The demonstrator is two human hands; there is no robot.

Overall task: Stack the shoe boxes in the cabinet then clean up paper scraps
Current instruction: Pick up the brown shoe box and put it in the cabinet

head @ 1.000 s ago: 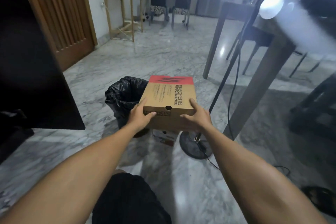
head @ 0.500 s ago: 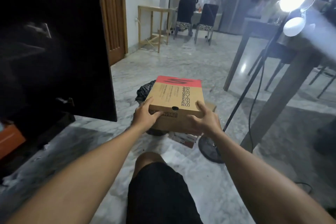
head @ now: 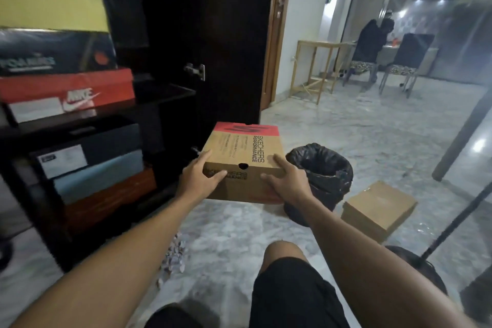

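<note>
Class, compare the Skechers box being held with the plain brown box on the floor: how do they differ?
The Skechers box is held off the floor by the left hand and right hand; the plain box rests on the floor. The Skechers box has black lettering and a red end; the plain box shows none. Both are brown cardboard.

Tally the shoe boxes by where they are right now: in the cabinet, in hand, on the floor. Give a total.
In the cabinet: 7, four on the upper shelf, three below
Held in both hands: 1, the Skechers box
On the floor: 1, a plain brown box
Total: 9
</note>
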